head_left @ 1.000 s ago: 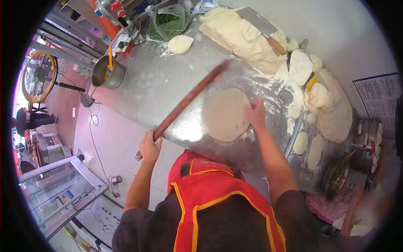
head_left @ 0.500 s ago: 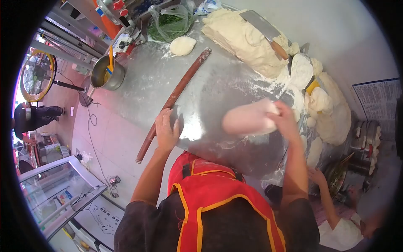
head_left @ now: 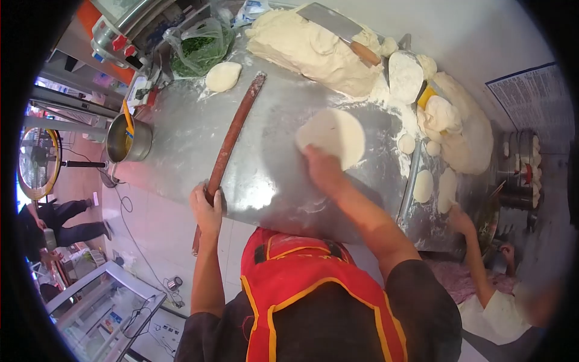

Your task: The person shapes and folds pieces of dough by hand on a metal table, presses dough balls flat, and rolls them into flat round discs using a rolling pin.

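My left hand (head_left: 207,208) is wrapped around the lower part of a long brown rolling pin (head_left: 235,130), which slants across the metal table's near edge. A round sheet of flattened dough (head_left: 342,137) lies on the tabletop in front of me. The fingers of my right hand (head_left: 322,170) are closed at its near left edge; the thumb side is partly hidden. Further back is a large mass of dough (head_left: 307,51) with a cleaver (head_left: 332,21) resting on it. A smaller dough disc (head_left: 223,76) sits at the back left.
On the left stand a metal pot (head_left: 140,143) and a bag of chopped greens (head_left: 202,51). Several dough pieces and a thin metal rod (head_left: 410,181) occupy the right side. A co-worker's hand (head_left: 461,220) touches an elongated dough piece (head_left: 447,190) there.
The dough sheet went from being blurred in motion in my right hand to lying flat on the table. My right hand moved left; my left hand now wraps the pin.
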{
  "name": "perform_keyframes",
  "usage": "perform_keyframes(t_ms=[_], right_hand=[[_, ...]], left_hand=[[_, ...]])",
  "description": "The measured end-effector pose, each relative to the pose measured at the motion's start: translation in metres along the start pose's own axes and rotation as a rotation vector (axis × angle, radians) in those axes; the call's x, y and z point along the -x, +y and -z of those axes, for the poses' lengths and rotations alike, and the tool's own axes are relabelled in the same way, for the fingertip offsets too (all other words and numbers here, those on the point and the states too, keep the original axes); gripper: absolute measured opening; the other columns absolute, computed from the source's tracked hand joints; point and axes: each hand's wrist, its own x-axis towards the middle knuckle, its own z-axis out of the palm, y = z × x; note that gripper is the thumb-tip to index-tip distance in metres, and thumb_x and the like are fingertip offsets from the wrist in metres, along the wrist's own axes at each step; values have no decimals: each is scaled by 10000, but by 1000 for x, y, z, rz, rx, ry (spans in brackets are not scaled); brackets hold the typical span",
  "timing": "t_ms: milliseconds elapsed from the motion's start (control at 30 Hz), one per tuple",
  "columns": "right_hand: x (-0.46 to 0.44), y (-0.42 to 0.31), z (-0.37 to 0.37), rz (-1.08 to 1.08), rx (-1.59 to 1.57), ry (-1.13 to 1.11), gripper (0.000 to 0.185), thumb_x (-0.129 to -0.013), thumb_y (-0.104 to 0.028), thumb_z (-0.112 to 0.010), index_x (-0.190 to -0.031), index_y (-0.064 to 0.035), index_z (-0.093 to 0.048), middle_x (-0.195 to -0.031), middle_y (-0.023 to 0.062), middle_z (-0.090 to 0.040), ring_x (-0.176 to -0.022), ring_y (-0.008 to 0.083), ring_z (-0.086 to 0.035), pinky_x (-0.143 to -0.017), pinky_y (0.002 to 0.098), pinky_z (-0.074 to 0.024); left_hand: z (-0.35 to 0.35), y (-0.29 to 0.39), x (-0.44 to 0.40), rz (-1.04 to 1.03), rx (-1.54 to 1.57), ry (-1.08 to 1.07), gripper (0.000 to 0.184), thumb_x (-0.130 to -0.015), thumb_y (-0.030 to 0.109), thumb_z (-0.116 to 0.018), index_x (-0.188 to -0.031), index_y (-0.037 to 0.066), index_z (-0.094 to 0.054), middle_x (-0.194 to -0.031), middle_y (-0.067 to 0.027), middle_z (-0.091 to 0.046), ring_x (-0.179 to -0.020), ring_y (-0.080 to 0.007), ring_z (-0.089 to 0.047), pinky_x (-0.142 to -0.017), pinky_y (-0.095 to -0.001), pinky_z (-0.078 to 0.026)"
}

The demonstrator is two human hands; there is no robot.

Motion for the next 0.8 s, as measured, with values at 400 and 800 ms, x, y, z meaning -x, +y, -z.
perform_keyframes(t_ms=[400, 800], right_hand=[[28, 48, -15, 144, 90, 47, 714, -915, -379, -581, -1491, -66, -299, -1543, 178, -285, -1444, 334, -240, -1159, 559, -172], [92, 140, 20, 106, 214, -29, 732, -749, -172, -744, -1406, -156, -421, -1446, 145, -402, -1356, 355, -367, -1154, 564, -200]], left_hand=[[2, -19, 26, 72, -33, -97, 418, -751, 122, -674, -1145, 48, -557, -1002, -149, -602, -931, -370, -590, -807, -457, -475], [-16, 73, 0, -625, -121, -218, 293, -766, 172, -673, -1037, 120, -574, -928, -86, -587, -921, -305, -595, -792, -425, -478]])
